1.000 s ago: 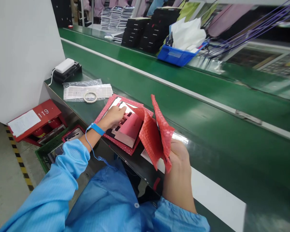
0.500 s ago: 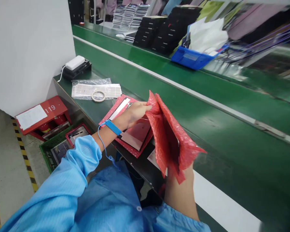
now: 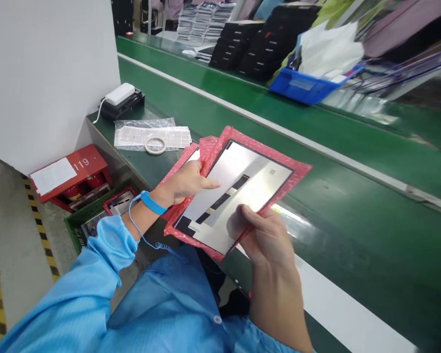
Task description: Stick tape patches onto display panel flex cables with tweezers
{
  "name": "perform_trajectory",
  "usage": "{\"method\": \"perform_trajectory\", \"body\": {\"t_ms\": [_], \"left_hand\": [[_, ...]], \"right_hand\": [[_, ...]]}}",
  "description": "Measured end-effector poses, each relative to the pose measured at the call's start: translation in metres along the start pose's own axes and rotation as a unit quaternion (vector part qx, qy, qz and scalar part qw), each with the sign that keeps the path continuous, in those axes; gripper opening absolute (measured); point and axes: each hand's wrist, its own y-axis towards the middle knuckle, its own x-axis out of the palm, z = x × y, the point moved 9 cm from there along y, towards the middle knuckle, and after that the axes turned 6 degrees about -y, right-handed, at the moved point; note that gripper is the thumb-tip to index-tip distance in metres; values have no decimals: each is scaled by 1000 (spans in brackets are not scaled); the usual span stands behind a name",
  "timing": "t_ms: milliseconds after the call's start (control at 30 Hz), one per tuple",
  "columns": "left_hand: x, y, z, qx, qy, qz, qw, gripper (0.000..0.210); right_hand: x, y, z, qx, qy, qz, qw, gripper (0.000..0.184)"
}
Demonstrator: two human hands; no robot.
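The right hand's grip [image 3: 267, 234] clasps a silver panel [image 3: 242, 192] on red bubble wrap [image 3: 299, 172] mid-frame; the left hand [image 3: 189, 181] overlaps its left edge, hold unclear.

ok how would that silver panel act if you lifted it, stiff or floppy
The silver panel is probably stiff, since it looks flat with no visible sag. It may be slippery, given its shiny face. It could be fragile: it looks thin and has red bubble wrap behind it.
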Motion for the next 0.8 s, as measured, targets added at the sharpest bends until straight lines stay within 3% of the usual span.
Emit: {"method": "perform_trajectory", "body": {"t_ms": [167, 267, 333, 400, 500, 567, 633, 800], "left_hand": [[-12, -38, 24, 47, 31, -84, 995, 37], [-42, -75, 37, 72, 90, -95, 989, 41], [-69, -105, 32, 55, 148, -76, 984, 39], [-103, -135, 23, 45, 155, -5, 987, 44], [-149, -180, 2, 108, 5, 160, 981, 69], [-166, -205, -21, 163, -118, 242, 949, 78], [-176, -220, -49, 186, -188, 308, 914, 73], [-212, -242, -112, 122, -254, 455, 845, 61]], "right_hand": [[30, -13, 13, 39, -5, -23, 999, 32], [47, -17, 14, 15, 11, 1, 1000, 27], [67, -19, 14, -15, 40, -5, 999, 26], [90, -20, 20, -32, 66, -15, 997, 26], [125, -22, 53, -10, 79, -19, 997, 21], [145, -26, 85, 11, 90, -20, 996, 19], [164, -33, 119, 32, 101, -23, 994, 25], [192, -54, 201, 108, 102, -37, 988, 38]]}}
